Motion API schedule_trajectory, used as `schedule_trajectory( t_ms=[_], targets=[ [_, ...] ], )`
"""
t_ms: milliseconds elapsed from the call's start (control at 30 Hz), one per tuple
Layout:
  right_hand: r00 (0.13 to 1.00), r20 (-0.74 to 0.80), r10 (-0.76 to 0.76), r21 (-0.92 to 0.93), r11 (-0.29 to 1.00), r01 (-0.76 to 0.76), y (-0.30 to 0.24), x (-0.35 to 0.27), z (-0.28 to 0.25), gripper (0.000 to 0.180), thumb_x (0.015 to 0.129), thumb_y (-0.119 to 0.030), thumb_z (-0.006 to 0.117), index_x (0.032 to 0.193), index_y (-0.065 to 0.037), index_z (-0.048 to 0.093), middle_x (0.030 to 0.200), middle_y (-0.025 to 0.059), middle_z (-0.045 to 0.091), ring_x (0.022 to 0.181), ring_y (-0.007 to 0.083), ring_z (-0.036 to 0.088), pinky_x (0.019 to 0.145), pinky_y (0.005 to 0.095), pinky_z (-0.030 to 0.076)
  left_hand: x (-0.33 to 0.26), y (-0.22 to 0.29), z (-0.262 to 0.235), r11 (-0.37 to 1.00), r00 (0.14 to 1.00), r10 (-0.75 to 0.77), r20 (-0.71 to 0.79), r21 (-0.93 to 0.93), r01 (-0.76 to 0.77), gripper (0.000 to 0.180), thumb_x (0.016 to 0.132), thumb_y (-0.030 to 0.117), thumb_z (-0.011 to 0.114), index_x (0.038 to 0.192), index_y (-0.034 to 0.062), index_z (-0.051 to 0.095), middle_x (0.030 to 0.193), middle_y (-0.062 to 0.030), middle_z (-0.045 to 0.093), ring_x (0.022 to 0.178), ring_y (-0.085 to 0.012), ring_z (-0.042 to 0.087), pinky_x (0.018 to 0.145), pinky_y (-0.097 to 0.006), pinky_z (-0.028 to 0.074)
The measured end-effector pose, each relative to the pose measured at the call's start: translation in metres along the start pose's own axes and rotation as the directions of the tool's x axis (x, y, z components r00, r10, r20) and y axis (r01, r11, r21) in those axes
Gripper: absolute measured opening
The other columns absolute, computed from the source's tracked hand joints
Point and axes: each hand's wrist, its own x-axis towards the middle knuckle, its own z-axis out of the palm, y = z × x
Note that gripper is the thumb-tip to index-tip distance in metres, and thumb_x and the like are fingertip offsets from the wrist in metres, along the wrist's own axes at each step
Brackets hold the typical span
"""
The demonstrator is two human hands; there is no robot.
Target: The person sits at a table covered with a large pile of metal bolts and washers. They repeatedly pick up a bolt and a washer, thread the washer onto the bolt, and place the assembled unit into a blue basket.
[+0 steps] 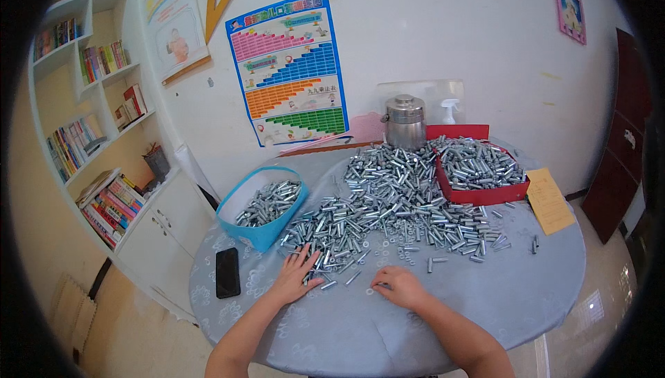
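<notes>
Forearms (457, 326) reach toward the bolt pile (391, 194); left hand (294, 278) spreads unclenched against its near-left edge, right hand (403, 288) curls before it, grip unclear.

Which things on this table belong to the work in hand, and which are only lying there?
Seemingly in the work:
loose metal pieces, at the left hand
small ring, by the right hand
blue bin and red box, both holding metal pieces

Apparently just lying about:
black phone
yellow paper
steel canister

Red title characters (283, 11) atop blue-bordered wall poster (289, 73), black characters (322, 90) above its green chart (315, 122)
</notes>
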Motion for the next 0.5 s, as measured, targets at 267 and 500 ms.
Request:
schedule_trajectory(
  t_ms=[267, 500],
  targets=[
    [0.999, 0.045, 0.022, -0.006, 1.0, -0.022, -0.004, 0.001, -0.004, 0.011, 0.074, -0.016, 0.058, 0.082, -0.01, 0.062, 0.085, 0.0057, 0.057, 0.086, 0.0253, 0.053, 0.075, 0.0356, 0.042, -0.007, -0.005, 0.001, 0.999, 0.999, -0.028, 0.026, -0.027, 0.028, 0.084, 0.066, 0.056, 0.061, 0.133, 0.0189, 0.028, 0.14, -0.019, 0.013, 0.125, -0.0388, 0.018, 0.101, -0.047, 0.015],
    [1.0, -0.004, -0.015, -0.084, 0.996, 0.015, -0.015, 0.005, -0.006, 0.016, 0.073, -0.012, 0.056, 0.089, -0.011, 0.061, 0.096, 0.0067, 0.056, 0.092, 0.0258, 0.052, 0.079, 0.0351, 0.041, -0.021, 0.002, -0.009, 0.987, 0.997, -0.045, -0.065, -0.158, 0.034, 0.079, 0.062, 0.047, 0.069, 0.127, 0.0143, 0.039, 0.135, -0.02, 0.024, 0.123, -0.0382, 0.023, 0.099, -0.045, 0.022]
  ],
)
